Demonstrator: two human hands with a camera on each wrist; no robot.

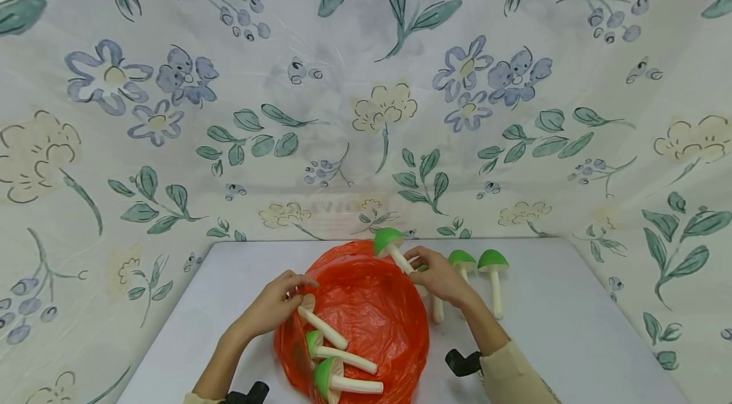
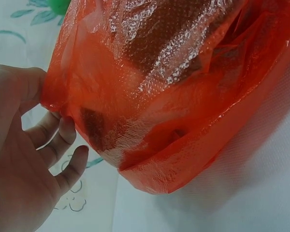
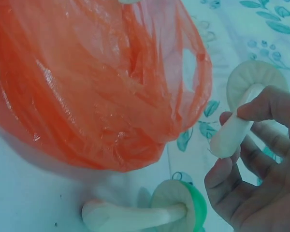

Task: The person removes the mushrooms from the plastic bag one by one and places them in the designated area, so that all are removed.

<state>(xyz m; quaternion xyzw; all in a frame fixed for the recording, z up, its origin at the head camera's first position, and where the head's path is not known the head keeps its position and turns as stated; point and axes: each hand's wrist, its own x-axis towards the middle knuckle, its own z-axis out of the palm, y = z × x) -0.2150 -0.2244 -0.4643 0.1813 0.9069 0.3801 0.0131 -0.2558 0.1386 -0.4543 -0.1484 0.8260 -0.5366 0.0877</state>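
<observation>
A red plastic bag [image 1: 394, 340] lies with its mouth spread wide on the white table. My left hand [image 1: 271, 305] pinches the bag's left rim between thumb and fingers, as the left wrist view also shows with the thin red film [image 2: 58, 92]. Inside the bag, along its left side, lie several toy mushrooms [image 1: 357, 385] with green caps and pale stems. At the bag's far right rim, my right hand [image 1: 440, 277] grips another green-capped mushroom [image 1: 389, 240] by its stem, cap pointing up and left. In the right wrist view its pale stem [image 3: 232, 135] sits between thumb and fingers.
Right of the bag, more mushrooms lie on the white table [image 1: 549, 328]: one green cap [image 1: 493, 259] is farthest right, another [image 1: 462, 258] beside it, partly behind my right hand. A floral-printed cloth [image 1: 343, 105] rises behind the table.
</observation>
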